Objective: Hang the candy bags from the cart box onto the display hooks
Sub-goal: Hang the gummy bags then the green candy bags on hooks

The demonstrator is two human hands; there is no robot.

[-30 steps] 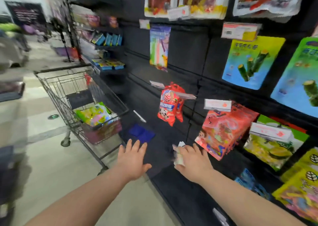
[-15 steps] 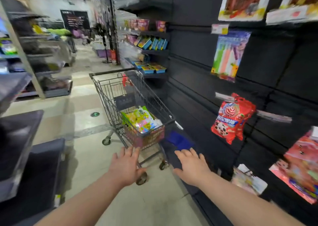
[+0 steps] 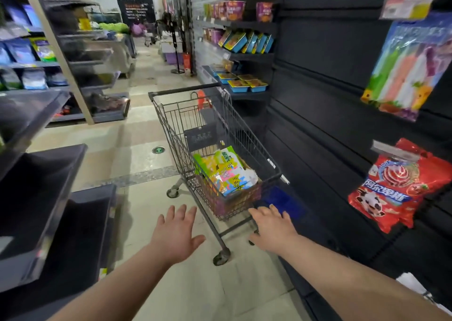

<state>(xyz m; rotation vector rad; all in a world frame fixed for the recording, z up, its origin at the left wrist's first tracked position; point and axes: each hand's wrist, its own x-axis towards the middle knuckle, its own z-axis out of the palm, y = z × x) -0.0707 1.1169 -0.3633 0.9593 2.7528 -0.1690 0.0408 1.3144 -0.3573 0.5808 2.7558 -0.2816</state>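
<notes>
Left hand spread flat, fingers straight, holding nothing, above the floor just left of the cart's near corner. Right hand likewise open-fingered and bare, low at the near end of the cart; touching the frame or not, cannot tell. Candy bags, yellow, green and blue, heaped in a cardboard box at the near end of the wire cart, tops poking above the box rim. Cart set lengthwise down the aisle, handle at the far end, right side close along the dark display wall. On that wall, to the right: red bags hanging under a grey price strip, and higher up a striped pastel bag. Low between cart and wall, a blue patch on the bottom ledge, too blurred to name. Further along the wall, shelves with blue trays and purple tubs. To the left, dark grey shelf units jutting toward the aisle, front edges near the left forearm. Open tiled floor between those units and the cart, marked with a round green spot; more aisle beyond the cart handle, up to a standing fan.
</notes>
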